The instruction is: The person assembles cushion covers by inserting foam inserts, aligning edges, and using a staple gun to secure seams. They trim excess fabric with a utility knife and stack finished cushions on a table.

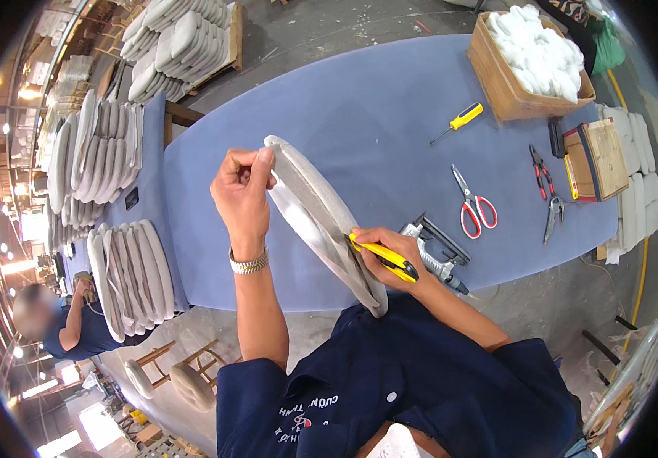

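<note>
A grey fabric-covered cushion point(315, 183) stands on edge in front of me, its pale underside turned to the left. My left hand point(243, 191) pinches the fabric at the cushion's far end between thumb and fingers. In my right hand point(391, 256) is a yellow utility knife point(378, 253), held against the cushion's near part, its tip by the fabric edge. Whether the blade is out is hidden. Just right of that hand lies a grey staple gun point(437, 248) on the blue-covered table point(390, 99).
Red-handled scissors point(472, 202), a yellow screwdriver point(458, 122) and pliers point(541, 172) lie on the right side. A cardboard box of white stuffing point(489, 76) stands at the far right corner. Stacked cushions point(132, 275) rest at left, where another person point(77, 328) works.
</note>
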A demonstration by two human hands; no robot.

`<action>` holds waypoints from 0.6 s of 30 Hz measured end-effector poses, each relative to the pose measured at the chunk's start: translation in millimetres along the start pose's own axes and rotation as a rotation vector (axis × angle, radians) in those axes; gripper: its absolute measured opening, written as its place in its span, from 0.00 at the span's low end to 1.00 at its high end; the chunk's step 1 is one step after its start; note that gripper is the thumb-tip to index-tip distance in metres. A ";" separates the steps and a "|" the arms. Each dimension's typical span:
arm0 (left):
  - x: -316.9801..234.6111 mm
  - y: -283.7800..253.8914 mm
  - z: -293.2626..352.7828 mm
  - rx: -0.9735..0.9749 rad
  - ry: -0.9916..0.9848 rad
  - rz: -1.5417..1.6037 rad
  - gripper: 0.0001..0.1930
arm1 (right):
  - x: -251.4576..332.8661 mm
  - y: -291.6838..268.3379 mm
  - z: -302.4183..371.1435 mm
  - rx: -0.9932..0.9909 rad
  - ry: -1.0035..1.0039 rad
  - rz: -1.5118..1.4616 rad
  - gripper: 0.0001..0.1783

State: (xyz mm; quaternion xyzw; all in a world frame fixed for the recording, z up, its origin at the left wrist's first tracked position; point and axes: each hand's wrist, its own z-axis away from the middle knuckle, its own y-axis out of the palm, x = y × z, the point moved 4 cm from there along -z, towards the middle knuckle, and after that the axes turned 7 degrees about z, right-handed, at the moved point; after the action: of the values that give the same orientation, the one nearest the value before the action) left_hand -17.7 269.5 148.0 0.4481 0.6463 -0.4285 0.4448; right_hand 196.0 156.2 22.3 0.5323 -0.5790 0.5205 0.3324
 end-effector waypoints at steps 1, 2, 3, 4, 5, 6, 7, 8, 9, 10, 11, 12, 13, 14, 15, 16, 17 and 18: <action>-2.7 4.2 -1.5 0.016 -0.006 -0.013 0.08 | 0.5 -1.1 7.0 0.013 0.010 -0.007 0.10; -1.7 11.6 -3.4 0.021 -0.062 0.012 0.08 | -1.2 -0.7 13.5 -0.002 -0.001 -0.013 0.10; 0.4 19.5 -3.7 0.021 -0.117 0.036 0.10 | -2.4 -0.5 16.7 -0.017 -0.033 -0.028 0.11; 2.6 24.6 -0.9 0.019 -0.173 0.059 0.11 | -4.3 -0.6 16.2 -0.031 -0.065 -0.043 0.11; 7.0 26.5 5.7 0.056 -0.160 -0.098 0.13 | -2.7 -1.9 16.9 -0.049 -0.093 -0.060 0.11; 20.3 27.5 12.0 0.092 -0.139 -0.253 0.16 | -2.9 -2.3 16.1 -0.019 -0.046 -0.093 0.11; 32.9 28.4 19.2 0.127 -0.119 -0.408 0.18 | -1.2 -3.6 17.5 -0.008 -0.073 -0.081 0.11; 45.7 31.1 32.4 0.141 -0.147 -0.421 0.21 | -2.7 -5.1 17.6 -0.012 -0.092 -0.065 0.11; 55.0 29.2 55.2 0.152 -0.185 -0.443 0.23 | -2.7 -4.6 20.6 -0.010 -0.105 -0.058 0.11; 61.2 27.4 74.1 0.167 -0.165 -0.523 0.23 | -5.3 -2.9 22.6 -0.018 -0.110 -0.033 0.12; 60.5 30.2 91.0 0.183 -0.216 -0.569 0.23 | -5.8 -3.9 21.5 -0.032 -0.137 -0.065 0.13; 62.0 31.7 102.4 0.181 -0.187 -0.631 0.22 | -4.7 -4.9 22.5 -0.023 -0.125 -0.064 0.13; 65.4 31.7 112.5 0.178 -0.158 -0.693 0.21 | -3.4 -6.3 24.1 -0.012 -0.112 -0.063 0.13; 67.2 34.4 117.7 0.181 -0.087 -0.747 0.20 | -4.6 -8.3 25.1 0.001 -0.128 -0.077 0.16; 68.9 37.1 120.1 0.183 -0.021 -0.805 0.19 | -5.5 -6.4 26.7 -0.009 -0.134 -0.076 0.16; 69.4 39.6 121.1 0.186 0.045 -0.862 0.18 | -8.2 -4.8 25.2 -0.022 -0.158 -0.088 0.16; 70.6 42.2 121.8 0.188 0.051 -0.876 0.17 | -11.9 -3.9 24.6 -0.038 -0.175 -0.098 0.16; 69.6 45.2 120.0 0.181 0.059 -0.888 0.16 | -12.8 -3.7 22.3 -0.035 -0.183 -0.108 0.16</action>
State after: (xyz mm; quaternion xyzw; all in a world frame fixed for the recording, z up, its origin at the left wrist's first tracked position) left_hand 34.5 179.4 45.8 0.1767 0.7482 -0.6196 0.1582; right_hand 206.1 138.7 5.9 0.6022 -0.5865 0.4408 0.3148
